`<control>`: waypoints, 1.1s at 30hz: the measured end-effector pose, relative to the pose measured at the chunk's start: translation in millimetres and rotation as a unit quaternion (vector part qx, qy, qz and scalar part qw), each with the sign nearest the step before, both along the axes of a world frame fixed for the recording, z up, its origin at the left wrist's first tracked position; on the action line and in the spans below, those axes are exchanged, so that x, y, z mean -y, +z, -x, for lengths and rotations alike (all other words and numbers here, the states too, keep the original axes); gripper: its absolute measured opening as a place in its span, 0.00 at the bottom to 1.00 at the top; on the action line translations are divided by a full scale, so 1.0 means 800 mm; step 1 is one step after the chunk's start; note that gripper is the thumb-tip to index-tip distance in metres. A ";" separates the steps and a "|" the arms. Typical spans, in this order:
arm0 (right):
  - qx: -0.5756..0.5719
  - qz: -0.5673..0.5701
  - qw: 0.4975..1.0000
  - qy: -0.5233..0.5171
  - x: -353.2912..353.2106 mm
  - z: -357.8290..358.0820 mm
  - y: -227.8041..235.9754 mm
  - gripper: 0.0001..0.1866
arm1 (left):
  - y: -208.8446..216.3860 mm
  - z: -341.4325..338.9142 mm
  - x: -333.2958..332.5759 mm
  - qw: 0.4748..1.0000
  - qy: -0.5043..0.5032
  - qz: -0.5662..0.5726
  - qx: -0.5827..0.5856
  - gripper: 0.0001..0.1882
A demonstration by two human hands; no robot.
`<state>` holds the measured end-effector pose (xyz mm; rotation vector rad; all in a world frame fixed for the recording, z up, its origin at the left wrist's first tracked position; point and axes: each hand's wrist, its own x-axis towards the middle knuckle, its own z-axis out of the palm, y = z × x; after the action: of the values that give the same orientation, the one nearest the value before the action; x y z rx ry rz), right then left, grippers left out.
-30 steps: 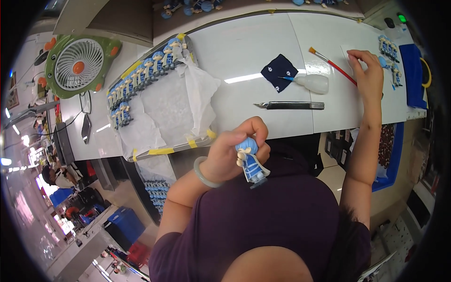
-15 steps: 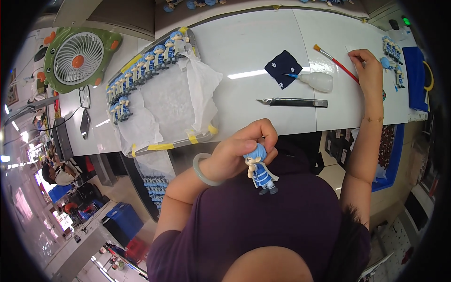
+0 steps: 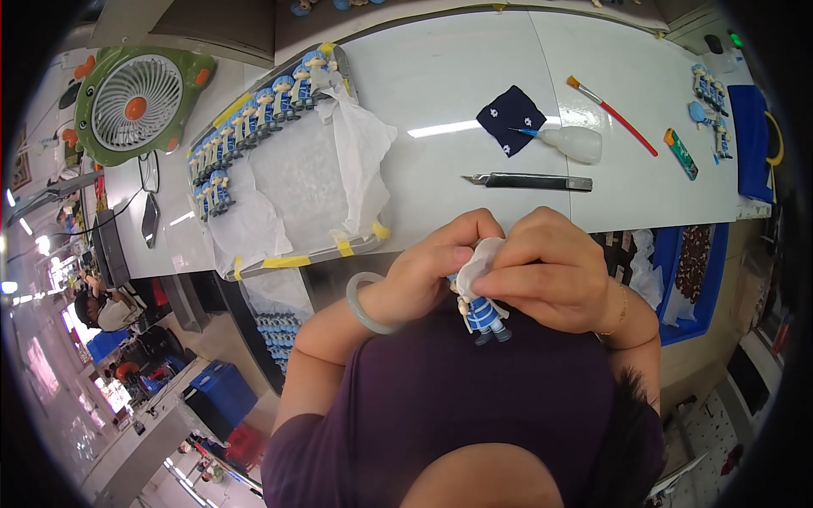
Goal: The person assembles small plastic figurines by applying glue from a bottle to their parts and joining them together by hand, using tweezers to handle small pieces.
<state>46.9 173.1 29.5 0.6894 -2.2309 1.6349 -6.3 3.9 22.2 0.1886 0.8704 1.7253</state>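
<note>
A small figurine [image 3: 483, 317] with a blue striped outfit, pale cape and dark boots is held in front of my chest. My left hand [image 3: 432, 264] is closed around its head area, thumb and fingers gripping from the left. My right hand [image 3: 546, 275] pinches a soft white tissue or cloth [image 3: 481, 259] against the head, covering most of its blue hair and face. Beyond my hands a utility knife [image 3: 529, 181] lies on the white table. Behind it rests a squeeze bottle [image 3: 576, 144], its thin blue tip on a dark patterned cloth [image 3: 508, 117].
A paper-lined tray [image 3: 296, 261] at left holds rows of similar figurines. A green fan [image 3: 140, 106] stands beyond it. Toward the right lie a red-handled brush [image 3: 622, 123], a small green-and-orange object [image 3: 680, 154] and several more figurines [image 3: 708, 93]. Blue bins [image 3: 690, 317] sit below the table edge.
My right hand has come from the brush at the far right to the figurine, bringing the white tissue or cloth onto its head. My left hand still holds the figurine at nearly the same place.
</note>
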 end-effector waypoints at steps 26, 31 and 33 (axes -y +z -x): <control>0.200 0.273 0.930 0.143 -0.030 0.001 -0.023 0.04 | 0.005 -0.006 -0.003 0.999 -0.010 0.005 0.031 0.16; 0.092 0.115 0.989 0.022 -0.032 -0.006 -0.008 0.06 | 0.013 -0.004 -0.002 0.998 -0.042 0.016 0.046 0.17; 0.055 0.061 0.997 0.008 -0.026 -0.006 -0.003 0.11 | 0.018 -0.007 -0.006 0.999 -0.007 0.052 0.011 0.15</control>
<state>51.9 193.9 27.3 0.6001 -2.1808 1.8409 -0.6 9.0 36.8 0.1066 0.9369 1.6612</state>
